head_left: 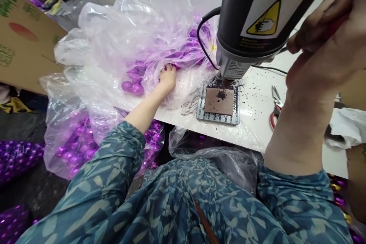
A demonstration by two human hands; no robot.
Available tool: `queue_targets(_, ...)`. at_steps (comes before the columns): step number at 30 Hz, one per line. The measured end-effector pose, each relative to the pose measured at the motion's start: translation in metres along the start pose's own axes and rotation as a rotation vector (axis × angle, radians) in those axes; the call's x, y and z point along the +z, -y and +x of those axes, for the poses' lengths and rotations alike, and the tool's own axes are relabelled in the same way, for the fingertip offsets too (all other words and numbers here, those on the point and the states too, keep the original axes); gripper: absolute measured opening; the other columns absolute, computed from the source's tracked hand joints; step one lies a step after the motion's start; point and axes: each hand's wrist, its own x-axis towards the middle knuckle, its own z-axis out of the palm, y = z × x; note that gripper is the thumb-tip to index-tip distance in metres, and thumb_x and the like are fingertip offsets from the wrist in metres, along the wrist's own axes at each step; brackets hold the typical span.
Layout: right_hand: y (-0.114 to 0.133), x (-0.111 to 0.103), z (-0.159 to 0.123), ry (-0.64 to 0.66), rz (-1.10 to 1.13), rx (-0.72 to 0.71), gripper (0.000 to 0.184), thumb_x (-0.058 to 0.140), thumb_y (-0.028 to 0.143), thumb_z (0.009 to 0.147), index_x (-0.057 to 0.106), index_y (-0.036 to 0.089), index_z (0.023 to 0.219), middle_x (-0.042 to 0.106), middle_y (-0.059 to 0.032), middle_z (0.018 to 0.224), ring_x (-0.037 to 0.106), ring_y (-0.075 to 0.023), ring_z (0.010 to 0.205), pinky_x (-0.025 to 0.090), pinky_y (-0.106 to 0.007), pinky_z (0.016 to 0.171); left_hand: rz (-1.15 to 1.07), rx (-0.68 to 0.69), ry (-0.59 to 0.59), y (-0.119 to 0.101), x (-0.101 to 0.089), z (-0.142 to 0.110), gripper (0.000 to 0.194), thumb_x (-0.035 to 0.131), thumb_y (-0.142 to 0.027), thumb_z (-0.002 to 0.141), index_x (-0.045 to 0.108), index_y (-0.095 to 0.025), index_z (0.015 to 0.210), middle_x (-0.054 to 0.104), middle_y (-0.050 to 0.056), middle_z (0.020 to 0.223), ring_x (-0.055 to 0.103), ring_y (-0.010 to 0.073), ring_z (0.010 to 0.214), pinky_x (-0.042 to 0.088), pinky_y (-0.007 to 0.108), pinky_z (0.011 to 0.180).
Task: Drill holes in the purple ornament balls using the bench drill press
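Purple baubles (134,87) lie in clear plastic (111,38) toward the rear left of the bench (254,101); the left grip (168,77) is curled among them, though whether one is grasped cannot be told. A red handle (338,26) is clasped by the right grip (317,51). Beneath the machine (260,11), near the front edge, the brown plate (225,107) is best kept clear of fingers and loose plastic.

Bright indoor light, glare on plastic (114,38).
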Motion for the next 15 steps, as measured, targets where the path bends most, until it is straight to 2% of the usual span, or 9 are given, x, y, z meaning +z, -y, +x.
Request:
queue_targets(5, -0.004, -0.002, 0.001, 0.026, 0.092, -0.029, 0.053, 0.028, 0.020, 0.108, 0.029, 0.022, 0.055, 0.030, 0.0020, 0.049, 0.025, -0.0040, 0.038, 0.006, -0.031, 0.046, -0.167, -0.031, -0.084, 0.008, 0.007, 0.026, 0.023, 0.066, -0.014, 0.095, 0.075, -0.011, 0.116, 0.055, 0.031, 0.166, 0.063, 0.0504, 0.148, 0.043, 0.066, 0.131)
queue_targets(8, -0.005, -0.005, 0.001, 0.039, 0.082, -0.050, 0.050, 0.040, 0.021, 0.107, 0.034, 0.021, 0.057, 0.038, 0.0023, 0.049, 0.029, -0.0038, 0.039, 0.009, -0.030, 0.044, -0.296, -0.045, -0.181, 0.015, 0.009, 0.034, 0.027, 0.075, -0.026, 0.093, 0.074, -0.014, 0.117, 0.060, 0.029, 0.160, 0.063, 0.0478, 0.150, 0.048, 0.057, 0.130)
queue_targets(10, -0.005, -0.007, 0.001, 0.091, 0.079, -0.106, 0.049, 0.063, 0.035, 0.101, 0.040, 0.020, 0.061, 0.041, 0.0044, 0.050, 0.035, -0.0035, 0.041, 0.013, -0.027, 0.043, -0.290, -0.084, -0.190, 0.019, 0.009, 0.038, 0.040, 0.078, -0.027, 0.091, 0.072, -0.011, 0.127, 0.057, 0.032, 0.164, 0.060, 0.0484, 0.154, 0.048, 0.057, 0.130)
queue_targets(12, -0.005, -0.006, 0.004, 0.134, 0.098, -0.165, 0.060, 0.077, 0.061, 0.088, 0.041, 0.020, 0.063, 0.040, 0.0054, 0.049, 0.038, -0.0033, 0.042, 0.015, -0.027, 0.042, -0.233, -0.123, -0.161, 0.022, 0.009, 0.040, 0.053, 0.077, -0.023, 0.089, 0.068, -0.007, 0.139, 0.048, 0.035, 0.172, 0.057, 0.0496, 0.158, 0.046, 0.059, 0.133)
queue_targets(14, -0.007, -0.004, 0.012, 0.163, 0.074, -0.168, 0.071, 0.072, 0.081, 0.079, 0.039, 0.021, 0.060, 0.039, 0.0050, 0.048, 0.037, -0.0034, 0.040, 0.014, -0.029, 0.041, -0.239, -0.095, -0.123, 0.025, 0.008, 0.042, 0.059, 0.077, -0.022, 0.086, 0.066, -0.008, 0.142, 0.044, 0.036, 0.175, 0.057, 0.0514, 0.157, 0.046, 0.063, 0.131)
queue_targets(15, -0.008, -0.002, 0.017, 0.171, 0.035, -0.154, 0.072, 0.067, 0.084, 0.079, 0.037, 0.022, 0.059, 0.038, 0.0047, 0.047, 0.037, -0.0034, 0.038, 0.015, -0.030, 0.040, -0.263, -0.049, -0.096, 0.026, 0.007, 0.043, 0.059, 0.078, -0.023, 0.085, 0.066, -0.011, 0.141, 0.046, 0.035, 0.174, 0.058, 0.0526, 0.155, 0.047, 0.065, 0.129)
